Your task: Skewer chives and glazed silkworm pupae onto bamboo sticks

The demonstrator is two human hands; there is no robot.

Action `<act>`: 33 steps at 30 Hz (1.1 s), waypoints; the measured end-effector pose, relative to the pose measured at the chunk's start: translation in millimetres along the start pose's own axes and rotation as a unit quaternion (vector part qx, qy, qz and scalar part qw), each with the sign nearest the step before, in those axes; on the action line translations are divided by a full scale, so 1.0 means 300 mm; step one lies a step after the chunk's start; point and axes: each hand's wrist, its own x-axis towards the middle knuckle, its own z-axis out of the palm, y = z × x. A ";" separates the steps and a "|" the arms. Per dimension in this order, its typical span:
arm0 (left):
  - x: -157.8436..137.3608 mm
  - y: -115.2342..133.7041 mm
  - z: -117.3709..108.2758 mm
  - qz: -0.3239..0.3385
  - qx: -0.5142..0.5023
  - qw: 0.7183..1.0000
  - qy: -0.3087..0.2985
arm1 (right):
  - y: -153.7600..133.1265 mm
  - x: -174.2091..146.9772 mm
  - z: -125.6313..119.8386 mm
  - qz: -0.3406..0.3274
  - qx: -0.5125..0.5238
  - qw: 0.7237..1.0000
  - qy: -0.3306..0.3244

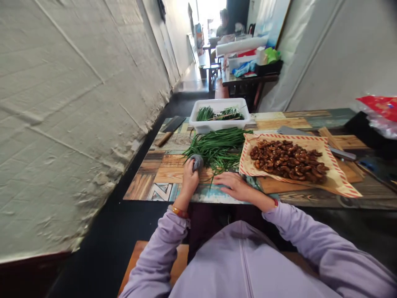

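left hand [190,177] was clenched around a grey wad [197,163], probably cloth, at the near-left edge of the loose green stalks [221,145]. right hand [232,183] lay loosely spread on the worktop [173,174], apparently grasping nothing. cut greens [204,114] already sat in the white tub [197,126]; judged remaining: the stalks outside it.

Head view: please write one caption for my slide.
Left hand holds a grey wad beside green stalks; right hand rests on the patterned table.

Matt cloth [197,162], wood-grained tabletop [173,171] — smooth plastic tub [214,127] — paper sheet [338,180].
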 end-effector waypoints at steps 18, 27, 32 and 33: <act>0.224 0.025 0.171 0.040 0.001 0.999 0.014 | 0.115 0.347 0.029 0.181 -0.158 0.965 0.102; 0.046 0.053 -0.009 0.032 0.042 0.990 0.128 | -0.025 0.207 -0.013 0.126 -0.129 0.975 0.127; -0.073 0.063 -0.087 0.043 0.061 0.992 0.097 | -0.071 -0.032 -0.031 -0.025 -0.011 0.998 0.057; -0.097 0.070 -0.087 0.053 0.060 0.994 0.077 | -0.071 -0.075 -0.038 -0.031 0.008 0.999 0.042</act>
